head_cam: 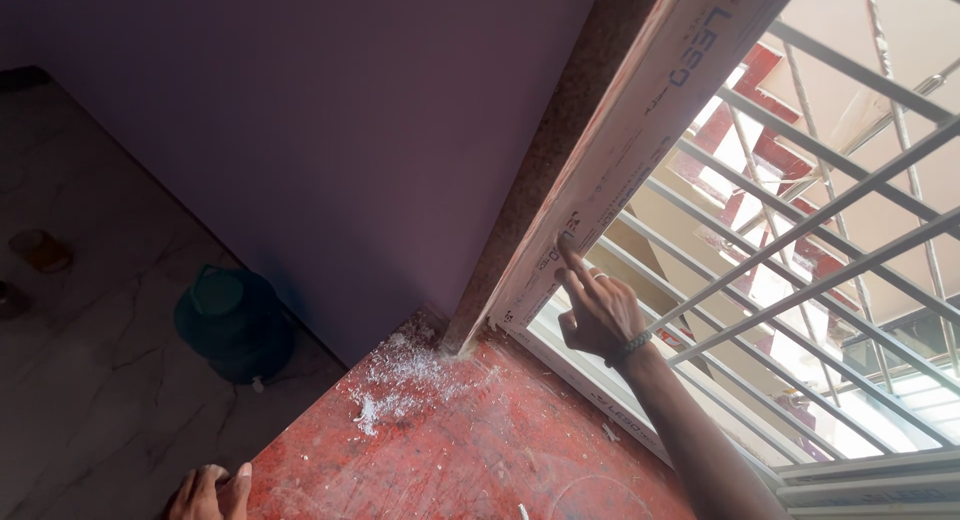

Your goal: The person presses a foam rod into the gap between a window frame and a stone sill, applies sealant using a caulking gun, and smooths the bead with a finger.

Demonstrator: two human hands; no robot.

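In the head view, a white window frame profile (640, 140), with its protective film on, stands seated against the speckled stone edge of the wall opening, its lower end meeting the bottom frame rail (590, 375) at the corner of the red stone sill (470, 450). A scatter of white shavings and dust (400, 385) lies on the sill just beside that corner, which suggests drilling or cutting is already done here; no screw, fixing or sealant can be made out, so I judge the frame placed but not visibly finished. The right hand (600, 310) reaches up with the forefinger stretched out, its tip touching the face of the profile, the other fingers loosely curled and grasping nothing. The left hand (212, 492) rests at the near edge of the sill, fingers bent, holding nothing visible. Beyond the frame stands a metal window grille (820, 240); below, a dark green container (232, 325) sits on the marble floor (90, 380).
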